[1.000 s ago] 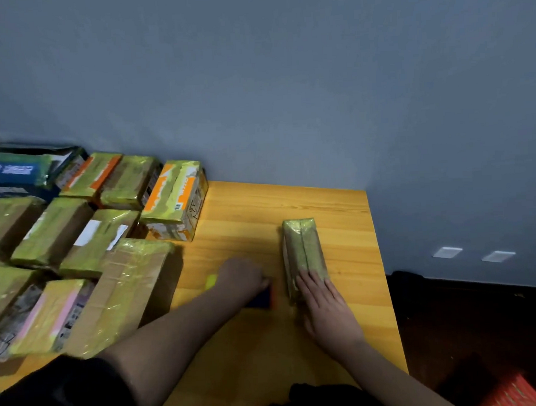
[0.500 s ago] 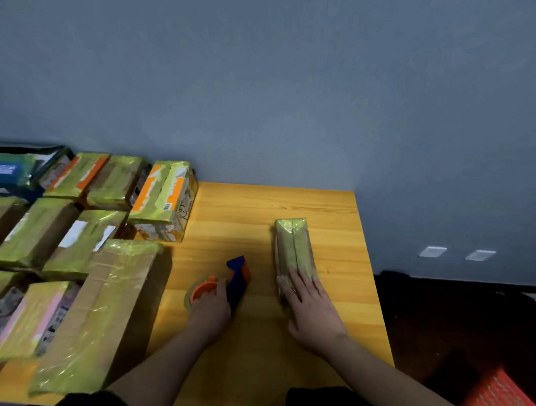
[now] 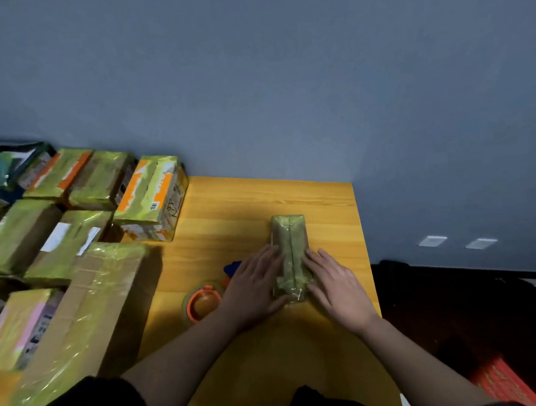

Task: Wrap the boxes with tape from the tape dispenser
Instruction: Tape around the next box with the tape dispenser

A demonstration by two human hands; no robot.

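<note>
Nearest, the left hand (image 3: 252,289) and right hand (image 3: 336,287) lie flat, fingers straight, pressing either side of a narrow taped box (image 3: 289,254) on the wooden surface (image 3: 268,358). The box runs lengthwise toward twelve o'clock. At nine o'clock of the left hand, just beside it, sits the orange-and-blue tape dispenser (image 3: 205,302). Farther, toward ten o'clock, taped boxes (image 3: 150,198) crowd together against the grey wall (image 3: 285,77).

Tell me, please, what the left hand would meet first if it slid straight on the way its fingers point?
The left hand already touches the narrow green tape-wrapped box; its fingers point up-right, so it would push into that.
</note>
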